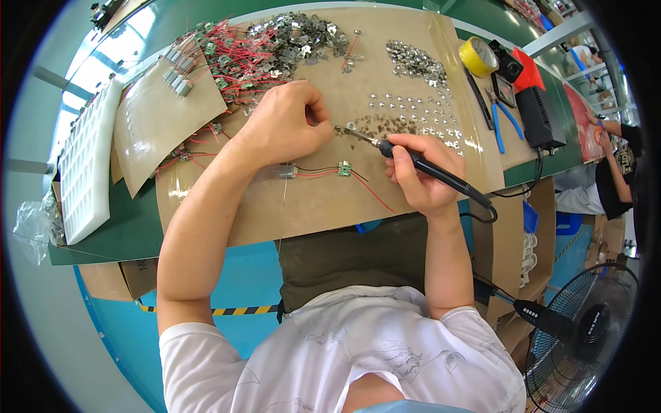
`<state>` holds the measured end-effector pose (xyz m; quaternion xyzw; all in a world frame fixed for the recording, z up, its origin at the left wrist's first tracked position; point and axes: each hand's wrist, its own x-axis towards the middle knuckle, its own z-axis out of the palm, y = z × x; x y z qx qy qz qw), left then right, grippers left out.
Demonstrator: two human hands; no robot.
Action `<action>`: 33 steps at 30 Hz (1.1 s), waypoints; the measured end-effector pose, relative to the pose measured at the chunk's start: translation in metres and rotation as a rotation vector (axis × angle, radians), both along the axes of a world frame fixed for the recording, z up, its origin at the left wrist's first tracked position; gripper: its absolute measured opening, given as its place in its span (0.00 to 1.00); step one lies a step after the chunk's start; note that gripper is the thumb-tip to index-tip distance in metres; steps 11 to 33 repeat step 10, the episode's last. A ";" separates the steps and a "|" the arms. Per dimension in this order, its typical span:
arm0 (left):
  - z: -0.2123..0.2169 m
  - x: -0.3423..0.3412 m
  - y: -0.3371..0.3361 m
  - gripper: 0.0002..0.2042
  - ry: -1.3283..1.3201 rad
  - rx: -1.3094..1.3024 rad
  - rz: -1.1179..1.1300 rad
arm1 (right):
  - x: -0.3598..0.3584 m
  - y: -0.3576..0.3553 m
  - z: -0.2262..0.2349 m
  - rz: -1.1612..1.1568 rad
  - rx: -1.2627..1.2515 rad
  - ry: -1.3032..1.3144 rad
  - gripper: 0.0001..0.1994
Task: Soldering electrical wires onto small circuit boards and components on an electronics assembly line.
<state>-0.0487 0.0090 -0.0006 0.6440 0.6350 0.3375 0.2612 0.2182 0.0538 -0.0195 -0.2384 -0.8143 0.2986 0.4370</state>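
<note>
My right hand (430,175) grips a black soldering iron (451,182) by its handle, and the metal tip points left. Close to that tip is my left hand (292,124), its fingers curled into a pinch; what they hold is hidden or too small to name. A thin wire (285,199) runs down below the left wrist. Between my forearms lies a small green circuit board (344,168), joined by red and black wires to a small silver motor (288,171). Brown specks (385,126) mark the work sheet (330,213) around the tip.
Heaped at the back are red-wired boards (231,65) and metal clips (296,41). Small shiny parts (416,62) lie further right, above several rows of metal pieces (413,103). Yellow tape (478,56), blue pliers (508,120) and a black box (540,117) sit right; a white tray (89,158) stands left.
</note>
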 end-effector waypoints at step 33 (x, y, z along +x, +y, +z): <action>0.001 0.002 -0.001 0.07 0.033 -0.002 0.010 | -0.003 -0.001 0.000 -0.006 -0.020 0.030 0.07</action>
